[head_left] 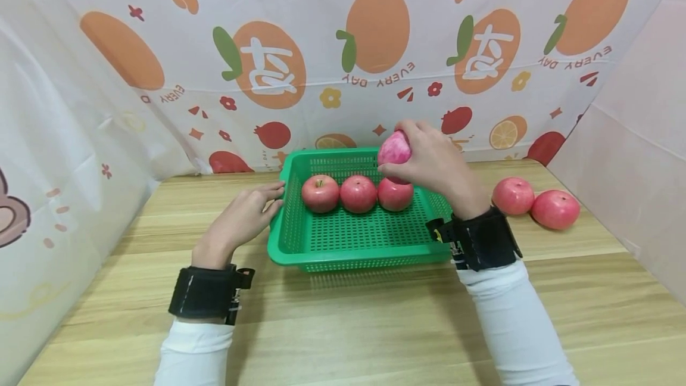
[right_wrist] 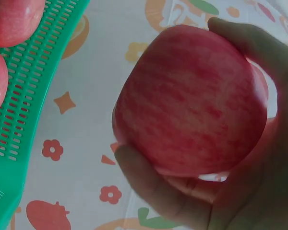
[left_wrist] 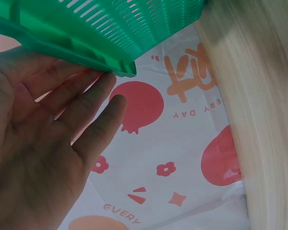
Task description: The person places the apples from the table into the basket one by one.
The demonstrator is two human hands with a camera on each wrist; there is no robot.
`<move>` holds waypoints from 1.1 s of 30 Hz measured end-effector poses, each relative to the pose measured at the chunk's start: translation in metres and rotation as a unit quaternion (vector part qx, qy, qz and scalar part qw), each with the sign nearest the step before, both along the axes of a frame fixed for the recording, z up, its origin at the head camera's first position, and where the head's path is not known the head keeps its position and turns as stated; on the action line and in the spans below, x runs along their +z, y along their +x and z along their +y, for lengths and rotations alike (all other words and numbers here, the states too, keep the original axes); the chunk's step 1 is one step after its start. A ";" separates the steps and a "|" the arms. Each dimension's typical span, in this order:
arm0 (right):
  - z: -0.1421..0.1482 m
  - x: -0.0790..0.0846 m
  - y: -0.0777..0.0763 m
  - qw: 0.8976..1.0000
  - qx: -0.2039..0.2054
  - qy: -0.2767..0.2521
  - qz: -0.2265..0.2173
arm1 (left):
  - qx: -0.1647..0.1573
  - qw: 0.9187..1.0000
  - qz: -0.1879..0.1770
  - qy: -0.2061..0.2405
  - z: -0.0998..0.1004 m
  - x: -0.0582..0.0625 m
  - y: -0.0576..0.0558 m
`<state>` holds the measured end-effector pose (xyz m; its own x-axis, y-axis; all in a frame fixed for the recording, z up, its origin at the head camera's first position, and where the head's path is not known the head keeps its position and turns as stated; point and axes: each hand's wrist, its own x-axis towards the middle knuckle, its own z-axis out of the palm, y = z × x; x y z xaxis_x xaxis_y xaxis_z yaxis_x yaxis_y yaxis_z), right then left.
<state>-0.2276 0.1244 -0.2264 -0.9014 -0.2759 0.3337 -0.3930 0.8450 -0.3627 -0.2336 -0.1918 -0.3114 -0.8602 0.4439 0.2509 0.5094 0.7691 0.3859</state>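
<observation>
My right hand (head_left: pixel 434 156) grips an apple (head_left: pixel 395 149) above the right back part of a green plastic basket (head_left: pixel 364 253). In the right wrist view this red-streaked apple (right_wrist: pixel 192 100) fills the space between thumb and fingers. Three apples sit in a row inside the basket: one at the left (head_left: pixel 320 193), a middle apple (head_left: pixel 358 194) and a right one (head_left: pixel 395 195) partly below the held apple. At the basket's left rim rests my left hand (head_left: pixel 243 216); its fingers (left_wrist: pixel 86 96) are extended against the rim's outer side in the left wrist view.
Two more apples, one nearer the basket (head_left: pixel 513 196) and one farther right (head_left: pixel 555 209), lie on the wooden table (head_left: pixel 343 326) right of the basket. A fruit-printed curtain (head_left: pixel 321 46) hangs behind the table, with white cloth on both sides.
</observation>
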 end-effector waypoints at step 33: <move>-0.036 -0.015 -0.008 0.988 0.098 0.107 -0.050 | -0.001 1.000 0.000 -0.001 -0.001 -0.001 -0.003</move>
<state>-0.2359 0.0885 -0.2415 -0.8492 -0.5028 0.1613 -0.5277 0.8181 -0.2286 -0.2364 -0.1931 -0.3123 -0.8595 0.4459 0.2498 0.5107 0.7688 0.3848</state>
